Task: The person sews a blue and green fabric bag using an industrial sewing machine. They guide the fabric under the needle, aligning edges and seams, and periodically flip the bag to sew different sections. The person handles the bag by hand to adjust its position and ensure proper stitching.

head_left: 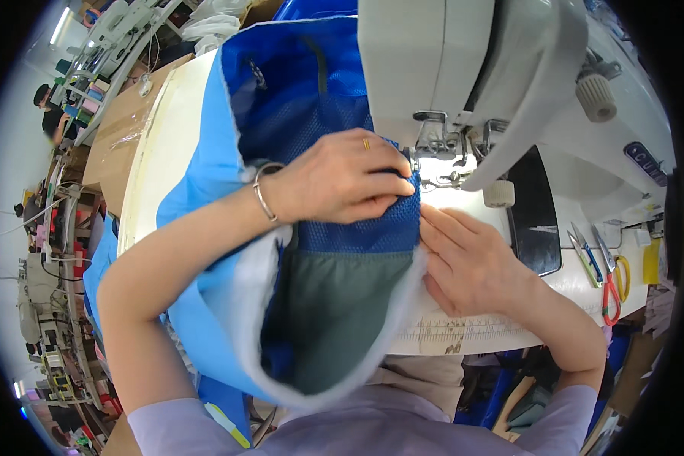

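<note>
A large blue sewn piece (334, 228), open like a bag, lies across the sewing machine's bed. It has blue mesh, a grey-green panel (342, 304) and a light blue outer side with a white edge. My left hand (349, 178), fingers curled together, presses on the mesh just left of the needle area. With its fingers together, my right hand (471, 262) grips the right edge of the mesh, slightly nearer to me; its fingertips are partly hidden. The mesh edge reaches the lit presser foot (441, 181) of the white sewing machine (425, 61).
On the table (463, 334) at right lie red-handled scissors (609, 285), yellow-handled scissors (622, 277) and thread snips (585, 254). A black plate (536, 213) sits beside the needle area. Cardboard (118, 152) stands left of the table. A person (51, 114) is far off at left.
</note>
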### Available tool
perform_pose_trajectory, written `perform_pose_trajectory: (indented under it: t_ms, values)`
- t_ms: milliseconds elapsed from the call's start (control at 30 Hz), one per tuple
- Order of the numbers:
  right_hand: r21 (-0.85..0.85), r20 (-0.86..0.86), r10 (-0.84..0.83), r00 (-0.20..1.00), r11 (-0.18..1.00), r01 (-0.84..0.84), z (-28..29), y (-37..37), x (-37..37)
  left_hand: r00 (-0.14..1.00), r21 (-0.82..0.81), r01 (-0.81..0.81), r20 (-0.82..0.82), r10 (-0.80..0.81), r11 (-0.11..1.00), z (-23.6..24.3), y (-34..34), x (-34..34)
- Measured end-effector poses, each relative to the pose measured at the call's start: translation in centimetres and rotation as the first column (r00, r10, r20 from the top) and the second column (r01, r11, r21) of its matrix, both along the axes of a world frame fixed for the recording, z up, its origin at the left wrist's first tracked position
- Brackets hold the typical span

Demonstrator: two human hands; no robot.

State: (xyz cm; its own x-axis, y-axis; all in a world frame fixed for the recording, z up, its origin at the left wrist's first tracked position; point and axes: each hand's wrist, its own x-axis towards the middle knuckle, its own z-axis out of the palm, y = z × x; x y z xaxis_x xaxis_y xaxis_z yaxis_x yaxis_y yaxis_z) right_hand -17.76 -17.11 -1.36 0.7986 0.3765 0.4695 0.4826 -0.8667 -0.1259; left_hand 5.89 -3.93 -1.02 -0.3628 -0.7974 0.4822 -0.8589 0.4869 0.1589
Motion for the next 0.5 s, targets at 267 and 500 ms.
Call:
perform_pose_trajectory:
  t_ms: [267, 500]
  values:
    - [0.120, 0.014, -0.062, 0.998, 0.991, 0.060, -0.9, -0.5, 0.3, 0.957, 0.553, -0.240, -0.002, 0.290, 0.798, 7.2, 0.7, -1.6]
    - [0.067, 0.033, -0.048, 0.998, 0.997, 0.046, -0.6, -0.1, 0.0, 0.882, 0.574, -0.470, 0.340, 0.327, 0.670, 9.9, 11.5, -16.5]
